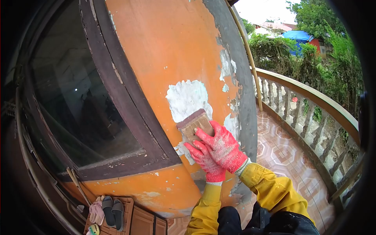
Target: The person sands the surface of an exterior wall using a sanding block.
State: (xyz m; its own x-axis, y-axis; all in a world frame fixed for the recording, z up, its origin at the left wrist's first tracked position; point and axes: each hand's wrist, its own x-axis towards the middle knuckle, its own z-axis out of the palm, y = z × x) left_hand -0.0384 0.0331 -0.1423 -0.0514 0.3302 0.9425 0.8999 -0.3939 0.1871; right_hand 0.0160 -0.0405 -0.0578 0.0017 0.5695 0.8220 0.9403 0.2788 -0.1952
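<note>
Fingers of left hand and right hand clamp a wooden block; left of them stands a window frame.

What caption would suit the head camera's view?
Gloved left hand and right hand hold a wooden block against a peeling orange wall.

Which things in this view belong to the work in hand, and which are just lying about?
In the work:
- wooden block, held against the wall
- left hand and right hand, both gloved
- orange wall, with paint missing in patches

Just lying about:
- grey slippers
- pink shoes
- brown crate under them
</note>
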